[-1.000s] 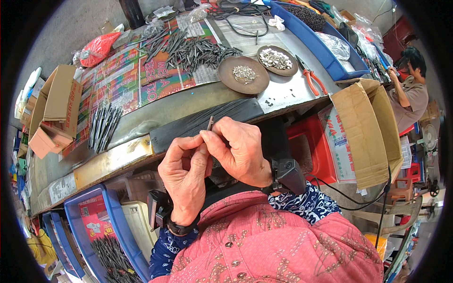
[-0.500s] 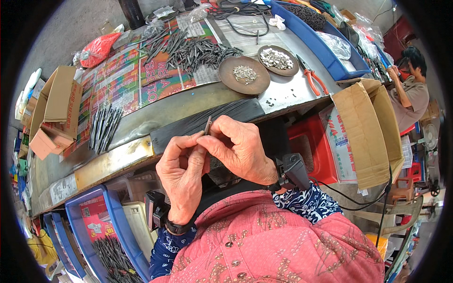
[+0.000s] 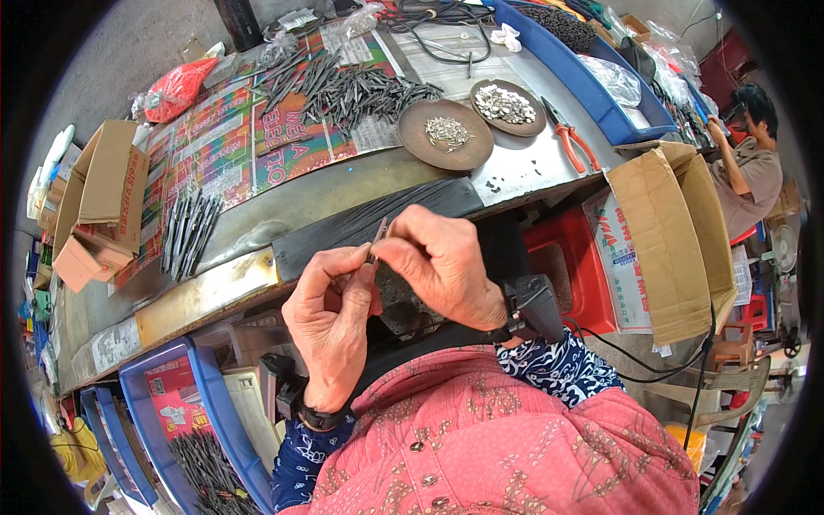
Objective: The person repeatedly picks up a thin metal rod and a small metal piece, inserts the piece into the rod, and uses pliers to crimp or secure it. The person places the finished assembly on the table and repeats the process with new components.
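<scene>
Above my lap, in front of the bench edge, my left hand [image 3: 330, 313] pinches a thin dark strip-like piece [image 3: 380, 233] between thumb and fingers. My right hand [image 3: 451, 275] meets it from the right, thumb and bent index finger closed at the piece's upper part. Both hands hide most of the piece. Beyond them on the bench, a round brown dish [image 3: 418, 148] carries small silver pins. A second brown dish [image 3: 530, 96] beside it holds small white and silvery discs. Pliers [image 3: 568, 139] with orange-red handles lie to their right.
A heap of black strip-like pieces [image 3: 360, 96] lies on printed sheeting. Several more [image 3: 190, 232] lie in a bundle at left. Cardboard boxes [image 3: 103, 189] flank the bench. Blue bins [image 3: 592, 77] stand far right and lower left [image 3: 215, 403]. A co-worker [image 3: 747, 163] sits at right.
My right hand has turned slightly, its fingers shifting a little upward at the dark piece. My left hand stays nearly in place, and the piece's tip sits a bit lower.
</scene>
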The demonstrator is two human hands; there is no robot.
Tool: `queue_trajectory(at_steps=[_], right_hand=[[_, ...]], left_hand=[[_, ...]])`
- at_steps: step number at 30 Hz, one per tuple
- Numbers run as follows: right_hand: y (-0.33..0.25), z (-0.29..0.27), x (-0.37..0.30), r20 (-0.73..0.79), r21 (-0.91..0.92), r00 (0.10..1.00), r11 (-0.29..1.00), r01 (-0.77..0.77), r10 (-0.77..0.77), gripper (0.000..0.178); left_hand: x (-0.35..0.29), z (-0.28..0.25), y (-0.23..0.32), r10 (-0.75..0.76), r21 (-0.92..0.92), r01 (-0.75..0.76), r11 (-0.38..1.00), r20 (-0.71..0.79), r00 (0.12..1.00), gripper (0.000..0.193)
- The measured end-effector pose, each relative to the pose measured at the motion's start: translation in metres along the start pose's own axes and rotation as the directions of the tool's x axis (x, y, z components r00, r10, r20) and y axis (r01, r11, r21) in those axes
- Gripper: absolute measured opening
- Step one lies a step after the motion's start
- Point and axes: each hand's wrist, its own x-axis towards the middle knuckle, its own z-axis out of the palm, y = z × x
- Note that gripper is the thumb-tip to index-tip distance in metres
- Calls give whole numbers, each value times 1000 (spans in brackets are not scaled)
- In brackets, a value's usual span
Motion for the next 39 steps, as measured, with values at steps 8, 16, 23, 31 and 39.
queue_trajectory(at_steps=[8,16,23,31,39], right_hand=[[14,-26,9,-96,-112,992,990,-90,80,22],[29,-29,10,-113,-64,988,992,-112,104,22],[37,-25,10,-124,-79,989,992,-97,86,22],[33,-27,9,-119,-53,990,996,-75,68,20],[13,-28,-6,-44,-127,998,991,41,-47,16]], left_hand=[[17,-24,7,426,687,-433,584,194,884,14],[30,-38,3,406,792,-544,276,417,813,25],[60,1,-23,365,718,-631,294,526,768,26],[72,15,-30,446,701,-638,318,483,754,21],[35,9,-11,179,407,-194,892,76,981,10]])
